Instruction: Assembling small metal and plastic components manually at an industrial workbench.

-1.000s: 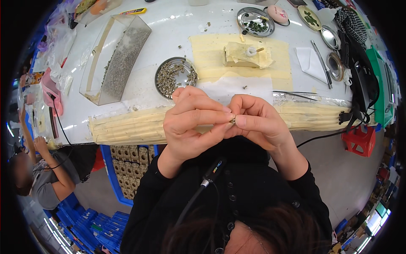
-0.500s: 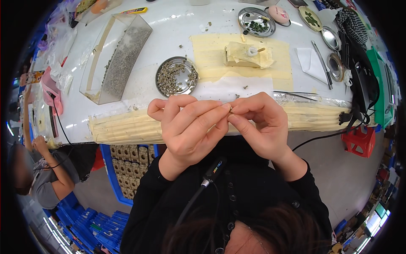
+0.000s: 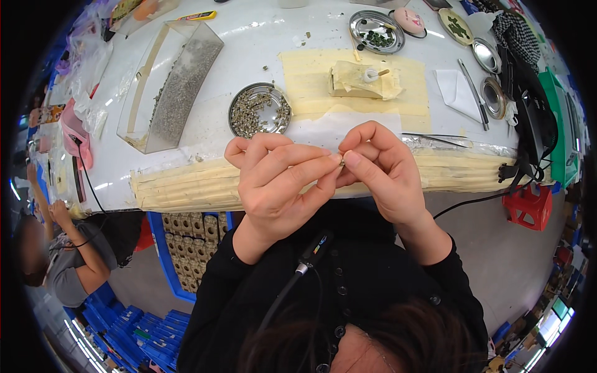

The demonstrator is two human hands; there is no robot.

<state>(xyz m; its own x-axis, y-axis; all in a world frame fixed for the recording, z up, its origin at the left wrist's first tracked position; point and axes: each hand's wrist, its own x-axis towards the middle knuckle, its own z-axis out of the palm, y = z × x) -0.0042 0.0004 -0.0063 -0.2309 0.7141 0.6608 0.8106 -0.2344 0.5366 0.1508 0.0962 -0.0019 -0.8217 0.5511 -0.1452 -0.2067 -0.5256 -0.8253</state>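
Note:
Over the table's front edge, my left hand (image 3: 280, 180) and my right hand (image 3: 388, 174) meet at their fingertips. Between them is a tiny metal part (image 3: 342, 163), mostly covered by the fingers, so its exact kind is hidden. The left thumb and forefinger pinch it from one side. On the other side, the right thumb presses close against it, with the right fingers curled behind. Just beyond my left hand sits a round metal dish (image 3: 288, 128) holding many small metal pieces (image 3: 252, 118).
A clear bin (image 3: 140, 93) of small grey pieces stands left. A tape-covered block (image 3: 354, 84) is ahead. Tweezers (image 3: 435, 139) lie right, near a dish of dark green pieces (image 3: 376, 38). A blue crate (image 3: 163, 261) stands below the table; another person (image 3: 81, 261) sits left.
My right thumb has shifted up and turned over the small part, and the right fingers have curled further. My left hand has barely moved, tipping slightly to the right.

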